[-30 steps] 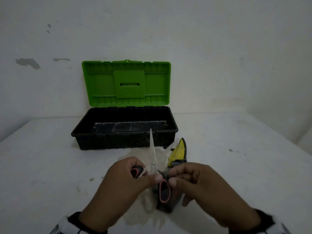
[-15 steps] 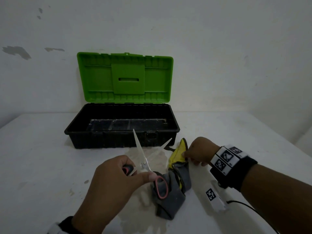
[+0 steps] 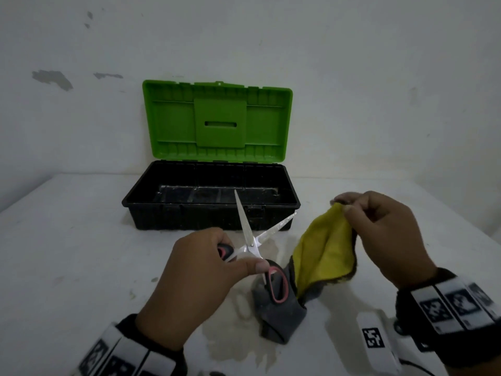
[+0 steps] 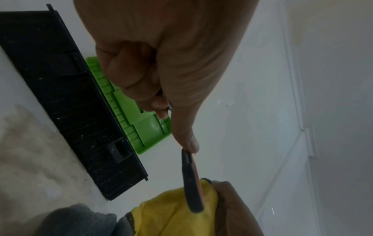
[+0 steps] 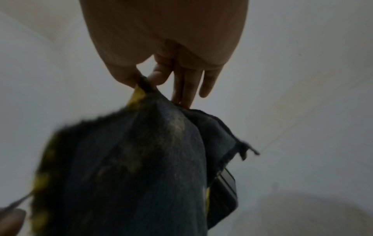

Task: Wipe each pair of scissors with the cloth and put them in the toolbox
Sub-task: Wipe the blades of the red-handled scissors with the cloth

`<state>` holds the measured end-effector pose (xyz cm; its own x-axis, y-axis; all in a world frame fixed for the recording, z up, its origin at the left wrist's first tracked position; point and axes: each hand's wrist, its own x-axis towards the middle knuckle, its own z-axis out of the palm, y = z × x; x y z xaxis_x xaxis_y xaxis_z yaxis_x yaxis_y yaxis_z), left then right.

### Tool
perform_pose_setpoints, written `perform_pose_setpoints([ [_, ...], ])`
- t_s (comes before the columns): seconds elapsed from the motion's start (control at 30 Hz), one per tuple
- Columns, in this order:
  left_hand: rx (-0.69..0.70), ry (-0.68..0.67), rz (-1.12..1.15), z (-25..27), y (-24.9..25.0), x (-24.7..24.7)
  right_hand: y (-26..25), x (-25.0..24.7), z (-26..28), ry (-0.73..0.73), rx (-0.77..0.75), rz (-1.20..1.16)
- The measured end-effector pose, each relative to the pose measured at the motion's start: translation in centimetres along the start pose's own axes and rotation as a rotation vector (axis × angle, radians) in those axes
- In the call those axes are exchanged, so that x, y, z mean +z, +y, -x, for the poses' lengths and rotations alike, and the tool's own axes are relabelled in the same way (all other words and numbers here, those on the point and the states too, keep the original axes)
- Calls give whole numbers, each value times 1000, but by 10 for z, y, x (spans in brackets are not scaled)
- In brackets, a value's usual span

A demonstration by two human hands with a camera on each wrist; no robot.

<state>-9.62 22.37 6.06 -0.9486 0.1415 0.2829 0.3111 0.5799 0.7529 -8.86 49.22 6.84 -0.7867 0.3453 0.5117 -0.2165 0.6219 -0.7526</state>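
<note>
One cloth (image 3: 325, 253) corner between fingers (image 3: 343, 199)

The toolbox (image 3: 211, 198) sits far on the counter (image 3: 67, 253), lid raised behind it; scissors (image 3: 250, 244) near it, cloth (image 3: 322, 256) just right of them.

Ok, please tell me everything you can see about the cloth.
The cloth is soft and fleecy, yellow on one side and grey on the other, with a dark edge. The right hand pinches its top corner and lifts it, so the yellow side opens toward the camera. Its grey lower end lies crumpled on the white table, under the scissors handle.
</note>
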Motion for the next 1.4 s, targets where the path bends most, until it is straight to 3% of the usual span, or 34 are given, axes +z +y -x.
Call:
perform_pose_setpoints([
  [0.13,10,-15,-7,3,6,-1,-19,-9,24,7,-9,-98],
  [0.33,33,1,1,9,18,0,-37,2,57,-258,194,-387],
  [0.43,44,2,-18,12,23,1,-46,12,65,-292,247,-538],
  [0.7,24,11,-83,19,24,-1,-59,37,79,-142,164,-541],
  [0.9,28,-9,-96,21,28,-2,-64,48,85,-32,105,-367],
  [1.07,9,-11,-83,23,28,-2,-61,53,86,-121,208,-321],
  [1.2,15,-1,-88,23,26,0,-66,52,86,-206,166,-313],
  [1.4,36,-16,-96,25,26,-1,-67,49,84,-171,170,-359],
])
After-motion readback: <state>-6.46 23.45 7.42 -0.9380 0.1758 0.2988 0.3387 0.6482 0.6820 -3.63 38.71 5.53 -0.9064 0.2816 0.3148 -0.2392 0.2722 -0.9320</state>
